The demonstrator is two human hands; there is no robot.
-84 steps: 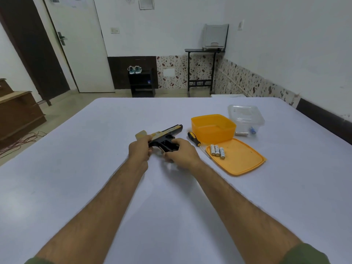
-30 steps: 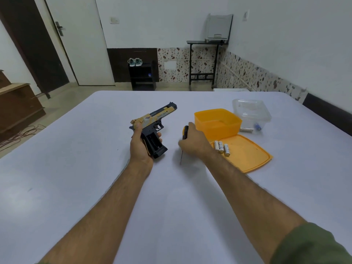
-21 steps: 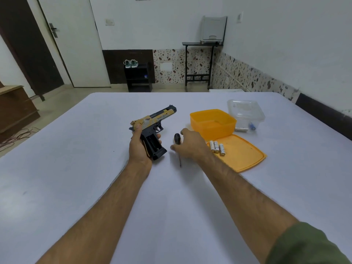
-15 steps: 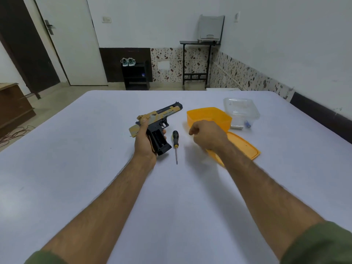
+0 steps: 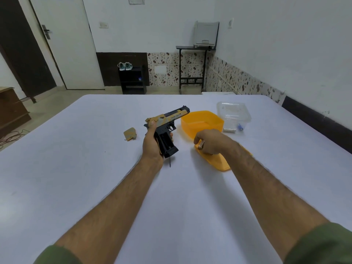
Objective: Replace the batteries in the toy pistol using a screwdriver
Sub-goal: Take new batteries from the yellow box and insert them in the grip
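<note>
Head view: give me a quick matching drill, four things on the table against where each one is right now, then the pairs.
Things:
1. toy pistol
2. battery
3. battery cover
4. clear tub

Places:
A. lying loose on the table, left of the pistol
B. held in the left hand, grip compartment open
C. behind and right of the orange tub
D. pinched in the right hand over the orange lid

Pairs: 1-B, 2-D, 3-A, 4-C

White table (image 5: 76, 187) (tubs (image 5: 202, 122), orange lid (image 5: 219, 164))
</note>
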